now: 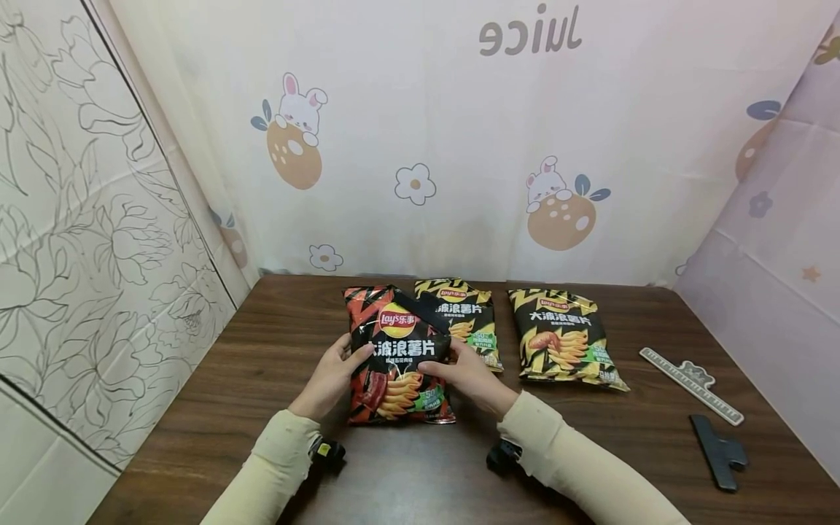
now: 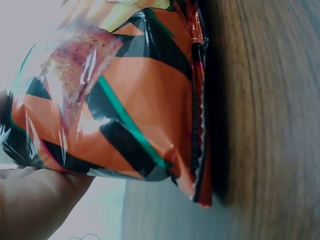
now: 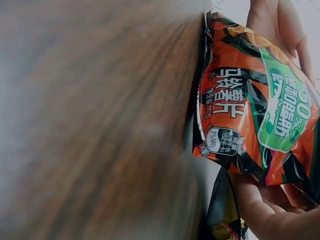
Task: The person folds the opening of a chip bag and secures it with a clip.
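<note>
A red and black Lay's chip bag point(image 1: 397, 364) stands nearly upright before me, its printed front facing me. My left hand point(image 1: 333, 373) grips its left side, thumb across the front. On the opposite side my right hand point(image 1: 477, 375) holds it the same way, the fingers behind hidden. A black bar, apparently a bag clip point(image 1: 423, 312), lies slanted across its top right corner. The left wrist view has the bag's orange lower part point(image 2: 145, 100) close up, its bottom seal near the wood. In the right wrist view, both hands flank the bag point(image 3: 250, 105).
Two yellow and black chip bags lie behind: one partly covered point(image 1: 485, 328), the other farther right point(image 1: 561, 339). A pale ruler-like clip point(image 1: 692, 386) and a black bag clip point(image 1: 717, 453) lie at the right of the wooden table point(image 1: 262, 343). Printed curtains point(image 1: 420, 131) stand behind.
</note>
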